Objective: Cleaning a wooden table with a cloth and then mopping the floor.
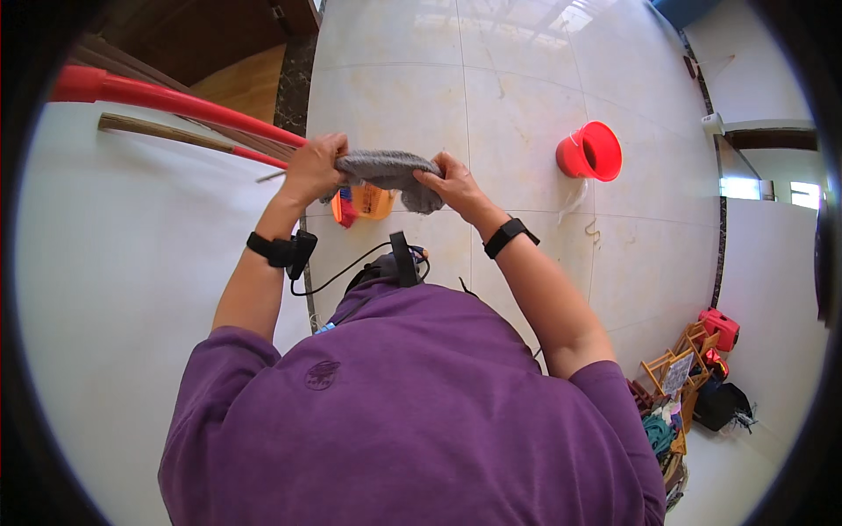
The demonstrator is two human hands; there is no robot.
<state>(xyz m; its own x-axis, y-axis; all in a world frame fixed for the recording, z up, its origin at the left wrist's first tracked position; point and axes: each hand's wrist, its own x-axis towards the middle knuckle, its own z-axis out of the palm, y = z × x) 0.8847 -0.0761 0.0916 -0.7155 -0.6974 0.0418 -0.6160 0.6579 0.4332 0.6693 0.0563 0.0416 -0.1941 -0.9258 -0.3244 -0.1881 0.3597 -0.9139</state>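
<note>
A grey, fuzzy-looking cloth point(388, 164) is stretched between my two hands, bunched along its upper edge and hanging down at its ends. My left hand point(314, 172) grips the left end. Fingers and thumb of my right hand point(457, 184) pinch the right end. Just behind my left hand runs a thick red pole point(197, 105). Below it a wooden handle point(158, 133) joins a thinner red shaft. Whether either pole touches my hand, I cannot tell. Partly hidden under the cloth, an orange dustpan point(373, 202) and a broom head with red and blue bristles point(346, 205) are on the floor.
A red bucket point(571, 156) stands on the tiled floor point(526, 98) to the right, with clear plastic point(573, 200) beside it. A white wall point(131, 276) is close on my left. Wooden stools point(677, 361) and piled items lie at the lower right. A black cable point(342, 271) hangs near my left wrist.
</note>
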